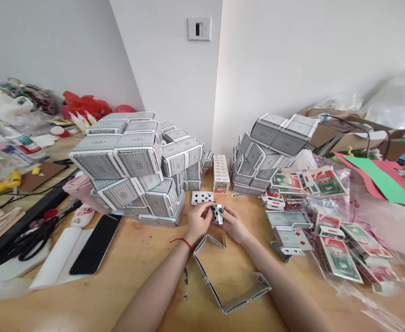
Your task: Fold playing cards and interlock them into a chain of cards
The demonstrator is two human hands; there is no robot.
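Note:
My left hand point(199, 222) and my right hand point(234, 225) meet over the wooden table, pinching a small white playing card with black spades point(217, 214) between their fingers. Just beyond them, a face-up spades card point(202, 198) lies flat. Below my wrists, a long folded strip of joined grey-backed cards point(206, 272) stands on edge, forming an open angular outline. A red string circles my left wrist. Large stacked blocks of grey-backed cards rise on both sides, at left point(129, 170) and right point(268, 150), with a narrow white card tower point(221, 174) between them.
Cut red-and-green cards spill from a plastic bag point(337, 230) at right, near green and red paper point(382, 184) and a cardboard box point(358, 136). At left lie black-handled scissors point(32, 240), a black smartphone point(95, 244) and cluttered supplies. The white walls meet behind the table.

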